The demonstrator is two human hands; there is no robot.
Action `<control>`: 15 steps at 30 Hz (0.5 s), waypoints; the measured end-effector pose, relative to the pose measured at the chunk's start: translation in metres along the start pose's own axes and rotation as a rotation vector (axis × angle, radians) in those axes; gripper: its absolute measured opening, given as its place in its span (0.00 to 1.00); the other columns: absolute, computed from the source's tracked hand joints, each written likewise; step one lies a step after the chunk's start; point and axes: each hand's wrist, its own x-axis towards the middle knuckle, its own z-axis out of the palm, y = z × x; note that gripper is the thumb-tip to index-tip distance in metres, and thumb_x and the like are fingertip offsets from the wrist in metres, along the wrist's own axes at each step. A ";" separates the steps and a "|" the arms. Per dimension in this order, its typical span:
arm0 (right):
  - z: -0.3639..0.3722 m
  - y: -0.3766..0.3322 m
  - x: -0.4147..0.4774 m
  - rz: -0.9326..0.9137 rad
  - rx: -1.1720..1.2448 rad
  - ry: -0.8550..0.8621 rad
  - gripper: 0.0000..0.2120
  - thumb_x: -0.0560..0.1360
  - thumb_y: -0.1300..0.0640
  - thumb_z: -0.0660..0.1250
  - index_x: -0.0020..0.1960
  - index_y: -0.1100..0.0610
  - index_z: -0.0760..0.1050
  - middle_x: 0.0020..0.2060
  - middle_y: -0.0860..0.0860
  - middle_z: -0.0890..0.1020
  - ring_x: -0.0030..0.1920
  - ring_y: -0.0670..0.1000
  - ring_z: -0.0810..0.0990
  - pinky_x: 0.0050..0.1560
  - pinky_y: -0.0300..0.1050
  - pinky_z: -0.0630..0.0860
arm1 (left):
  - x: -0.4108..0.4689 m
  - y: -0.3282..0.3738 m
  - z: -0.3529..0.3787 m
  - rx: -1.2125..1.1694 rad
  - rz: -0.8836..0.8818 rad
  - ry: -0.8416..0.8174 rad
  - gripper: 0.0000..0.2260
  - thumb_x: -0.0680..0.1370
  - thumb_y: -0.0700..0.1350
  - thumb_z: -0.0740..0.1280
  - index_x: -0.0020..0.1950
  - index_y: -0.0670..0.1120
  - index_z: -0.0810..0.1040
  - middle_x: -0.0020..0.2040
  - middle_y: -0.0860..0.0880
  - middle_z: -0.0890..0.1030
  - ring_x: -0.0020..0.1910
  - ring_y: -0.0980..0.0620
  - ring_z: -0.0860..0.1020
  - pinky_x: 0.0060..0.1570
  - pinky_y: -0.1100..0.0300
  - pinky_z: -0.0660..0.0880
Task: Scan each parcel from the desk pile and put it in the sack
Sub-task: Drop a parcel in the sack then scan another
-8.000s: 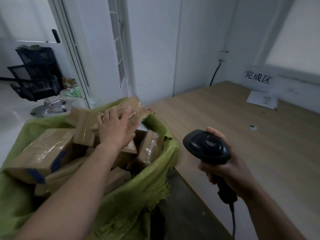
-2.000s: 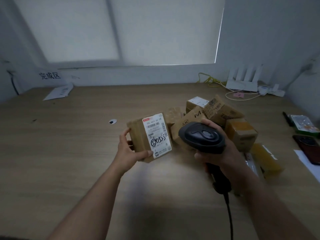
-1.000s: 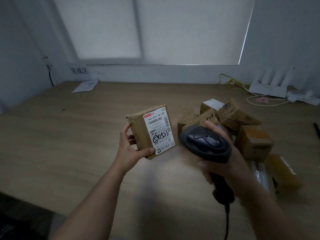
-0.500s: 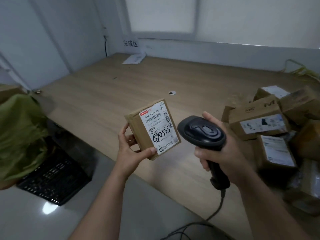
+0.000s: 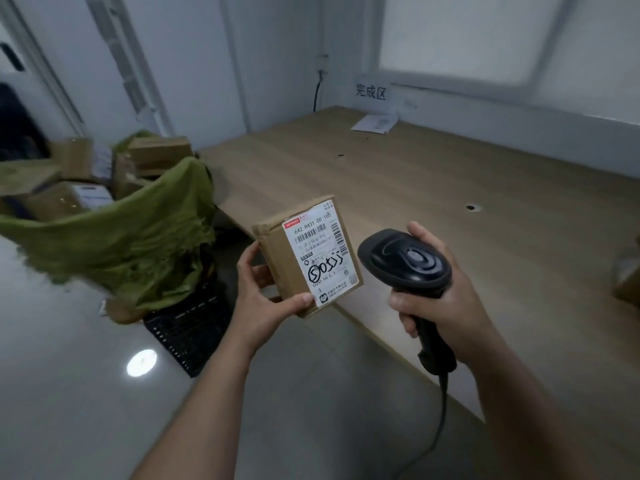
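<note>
My left hand (image 5: 263,299) grips a small brown cardboard parcel (image 5: 277,251) by its lower left corner, its white shipping label facing me, held above the desk's front edge. My right hand (image 5: 446,299) grips the handle of a black barcode scanner (image 5: 405,261), whose head sits just right of the parcel. The green sack (image 5: 138,233) stands on the floor to the left, open at the top, with several brown parcels (image 5: 159,154) inside it. One parcel of the desk pile (image 5: 627,275) shows at the right edge.
The wooden desk (image 5: 415,181) stretches from centre to right, with a paper sheet (image 5: 374,123) and a wall sign at its far corner. A black slotted crate (image 5: 194,327) lies on the floor under the sack. The scanner cable (image 5: 440,420) hangs down off the desk edge.
My view has swung left: the sack has come into fuller view and most of the desk pile has left the frame. Both hands keep the same hold, the parcel now nearer the sack.
</note>
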 end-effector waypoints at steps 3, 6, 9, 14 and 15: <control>0.039 0.005 0.024 0.012 -0.012 -0.056 0.47 0.62 0.70 0.75 0.74 0.44 0.61 0.48 0.56 0.81 0.26 0.53 0.75 0.26 0.43 0.75 | 0.004 -0.010 -0.042 0.003 -0.008 0.060 0.48 0.54 0.59 0.78 0.68 0.69 0.55 0.65 0.50 0.71 0.63 0.55 0.74 0.56 0.60 0.73; 0.073 0.005 0.048 0.006 -0.007 -0.130 0.47 0.59 0.66 0.76 0.73 0.44 0.63 0.53 0.56 0.81 0.27 0.54 0.75 0.26 0.44 0.76 | 0.005 -0.020 -0.078 0.011 -0.020 0.134 0.49 0.55 0.57 0.79 0.69 0.67 0.54 0.66 0.50 0.70 0.61 0.58 0.74 0.52 0.67 0.72; 0.102 0.006 0.071 0.001 0.018 -0.210 0.47 0.57 0.65 0.75 0.73 0.45 0.64 0.54 0.56 0.80 0.26 0.55 0.74 0.25 0.45 0.75 | 0.005 -0.030 -0.109 0.026 -0.031 0.226 0.49 0.58 0.52 0.82 0.68 0.67 0.55 0.66 0.49 0.71 0.60 0.56 0.75 0.51 0.70 0.72; 0.146 0.017 0.112 0.004 0.084 -0.337 0.46 0.57 0.65 0.75 0.71 0.44 0.65 0.53 0.52 0.82 0.24 0.54 0.74 0.23 0.45 0.74 | 0.008 -0.041 -0.156 0.093 -0.097 0.368 0.48 0.56 0.55 0.80 0.65 0.72 0.53 0.66 0.49 0.71 0.59 0.56 0.75 0.51 0.66 0.73; 0.155 0.020 0.121 0.002 0.093 -0.360 0.45 0.57 0.66 0.75 0.71 0.43 0.66 0.53 0.51 0.83 0.24 0.54 0.74 0.23 0.44 0.74 | 0.011 -0.044 -0.166 0.108 -0.113 0.387 0.48 0.55 0.58 0.80 0.65 0.73 0.53 0.66 0.49 0.71 0.61 0.53 0.75 0.55 0.59 0.74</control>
